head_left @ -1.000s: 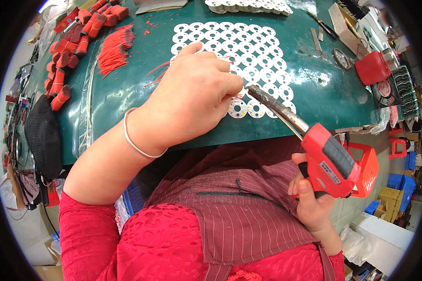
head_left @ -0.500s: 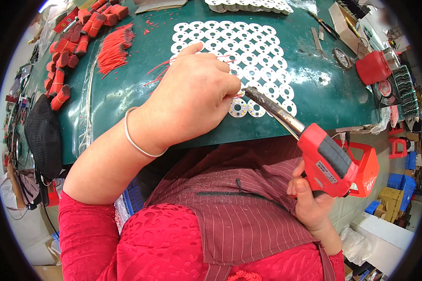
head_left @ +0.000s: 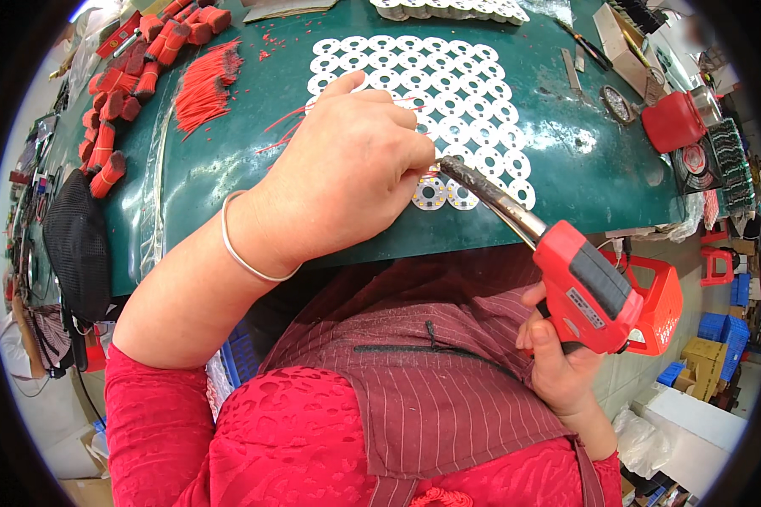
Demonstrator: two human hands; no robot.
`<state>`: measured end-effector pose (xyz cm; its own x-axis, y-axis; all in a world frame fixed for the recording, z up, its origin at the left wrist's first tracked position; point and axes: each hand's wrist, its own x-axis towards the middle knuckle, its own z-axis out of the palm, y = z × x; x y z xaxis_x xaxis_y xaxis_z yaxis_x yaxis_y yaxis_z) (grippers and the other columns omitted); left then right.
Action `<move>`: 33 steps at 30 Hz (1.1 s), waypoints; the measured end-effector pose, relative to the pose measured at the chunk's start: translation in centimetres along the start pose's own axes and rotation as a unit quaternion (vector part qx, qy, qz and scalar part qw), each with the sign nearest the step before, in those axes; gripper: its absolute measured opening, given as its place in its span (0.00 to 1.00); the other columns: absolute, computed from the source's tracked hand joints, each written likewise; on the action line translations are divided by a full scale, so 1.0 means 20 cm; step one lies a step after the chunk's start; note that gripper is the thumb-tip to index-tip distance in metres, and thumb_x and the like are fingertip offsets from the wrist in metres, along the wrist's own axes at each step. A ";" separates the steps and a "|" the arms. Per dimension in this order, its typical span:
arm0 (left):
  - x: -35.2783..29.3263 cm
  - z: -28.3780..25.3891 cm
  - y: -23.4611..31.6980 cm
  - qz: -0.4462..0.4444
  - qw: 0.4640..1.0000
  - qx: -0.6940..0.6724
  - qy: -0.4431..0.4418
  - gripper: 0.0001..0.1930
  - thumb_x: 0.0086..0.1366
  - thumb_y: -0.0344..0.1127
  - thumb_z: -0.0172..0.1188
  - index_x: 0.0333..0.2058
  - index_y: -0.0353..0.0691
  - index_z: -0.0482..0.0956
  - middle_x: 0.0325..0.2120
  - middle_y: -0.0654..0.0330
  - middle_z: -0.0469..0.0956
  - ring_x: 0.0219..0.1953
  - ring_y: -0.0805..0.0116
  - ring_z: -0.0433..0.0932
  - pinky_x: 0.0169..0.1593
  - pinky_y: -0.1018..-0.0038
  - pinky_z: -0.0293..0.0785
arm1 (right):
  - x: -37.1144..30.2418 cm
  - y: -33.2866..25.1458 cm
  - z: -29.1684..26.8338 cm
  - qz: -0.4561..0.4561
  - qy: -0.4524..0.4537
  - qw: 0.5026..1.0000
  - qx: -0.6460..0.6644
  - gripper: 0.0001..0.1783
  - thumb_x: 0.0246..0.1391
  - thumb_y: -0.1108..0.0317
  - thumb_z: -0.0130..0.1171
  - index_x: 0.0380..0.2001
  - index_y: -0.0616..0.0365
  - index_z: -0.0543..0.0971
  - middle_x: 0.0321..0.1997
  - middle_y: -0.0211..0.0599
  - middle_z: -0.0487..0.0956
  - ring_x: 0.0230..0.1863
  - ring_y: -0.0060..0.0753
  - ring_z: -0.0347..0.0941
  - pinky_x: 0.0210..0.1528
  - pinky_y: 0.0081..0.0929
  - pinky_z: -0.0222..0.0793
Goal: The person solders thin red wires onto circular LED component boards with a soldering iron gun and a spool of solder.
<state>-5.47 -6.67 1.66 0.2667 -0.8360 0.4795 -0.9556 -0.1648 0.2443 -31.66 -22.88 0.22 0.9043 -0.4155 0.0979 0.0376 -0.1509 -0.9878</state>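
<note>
Hands meeting at the near edge of a sheet of round boards on a work mat.

The left hand [head_left: 347,169] rests on the mat [head_left: 211,169], over the near left corner of the panel of ring-shaped boards [head_left: 448,93]. To its right, the right hand [head_left: 558,363] holds a soldering gun [head_left: 583,283] off the mat's near edge, tip reaching the left fingertips. Loose cut wires [head_left: 203,84] lie left of the panel, wire bundles [head_left: 110,127] farther left, and a container [head_left: 672,122] sits to the right.

soldering gun [head_left: 596,291] red | mat [head_left: 566,160] green | round boards [head_left: 448,93] white
</note>
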 end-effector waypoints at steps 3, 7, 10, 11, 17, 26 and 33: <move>0.00 0.00 0.00 0.000 1.000 0.002 -0.001 0.03 0.52 0.27 0.66 0.24 0.43 0.81 0.20 0.61 0.73 0.33 0.58 0.77 0.60 0.48 0.68 | -0.02 0.03 -0.03 0.000 -0.023 0.999 -0.029 0.15 0.60 0.78 0.61 0.50 0.67 0.76 0.46 0.40 0.80 0.33 0.20 0.74 0.37 0.21 0.73; 0.00 0.00 0.00 -0.002 1.000 0.000 -0.005 0.03 0.52 0.26 0.66 0.24 0.43 0.81 0.21 0.61 0.73 0.33 0.58 0.77 0.61 0.47 0.67 | -0.02 0.04 -0.04 -0.005 -0.023 0.997 -0.070 0.16 0.59 0.79 0.62 0.51 0.67 0.76 0.47 0.41 0.81 0.33 0.21 0.74 0.38 0.22 0.73; 0.00 0.00 0.00 -0.004 1.000 -0.003 -0.003 0.04 0.52 0.26 0.66 0.24 0.43 0.80 0.21 0.61 0.74 0.33 0.58 0.77 0.61 0.47 0.67 | 0.00 0.01 -0.01 -0.010 0.007 0.999 -0.037 0.19 0.59 0.79 0.62 0.53 0.66 0.75 0.50 0.45 0.81 0.34 0.22 0.74 0.37 0.23 0.73; 0.00 0.00 0.00 -0.003 1.000 -0.004 -0.003 0.04 0.52 0.26 0.66 0.24 0.43 0.80 0.21 0.61 0.74 0.33 0.58 0.77 0.61 0.47 0.67 | 0.00 0.01 -0.01 -0.018 0.006 1.000 -0.025 0.20 0.59 0.78 0.61 0.55 0.66 0.74 0.52 0.47 0.80 0.34 0.21 0.74 0.38 0.22 0.73; 0.00 0.00 0.00 0.004 1.000 -0.003 0.009 0.04 0.50 0.26 0.66 0.24 0.42 0.80 0.21 0.61 0.74 0.33 0.58 0.77 0.59 0.50 0.68 | 0.01 0.01 -0.03 -0.026 -0.012 0.999 -0.019 0.24 0.62 0.73 0.60 0.60 0.67 0.68 0.56 0.50 0.77 0.31 0.19 0.71 0.33 0.23 0.73; 0.01 -0.02 0.00 0.007 1.000 -0.015 0.021 0.05 0.47 0.26 0.67 0.24 0.40 0.81 0.26 0.60 0.76 0.43 0.56 0.75 0.50 0.62 0.70 | -0.01 0.01 -0.05 -0.027 -0.012 0.999 0.024 0.25 0.62 0.76 0.59 0.61 0.67 0.68 0.58 0.55 0.77 0.31 0.20 0.73 0.35 0.20 0.74; -0.05 -0.07 0.11 0.004 0.998 0.031 0.045 0.06 0.48 0.26 0.68 0.26 0.42 0.81 0.27 0.62 0.75 0.45 0.55 0.76 0.55 0.55 0.69 | -0.05 0.02 -0.08 -0.043 -0.028 0.999 0.012 0.27 0.62 0.78 0.57 0.63 0.67 0.66 0.59 0.58 0.75 0.31 0.20 0.74 0.34 0.21 0.74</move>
<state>-7.63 -5.41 2.88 0.2672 -0.7872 0.5559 -0.9628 -0.1938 0.1884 -33.18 -23.89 -0.13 0.9193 -0.3516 0.1767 0.1257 -0.1631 -0.9786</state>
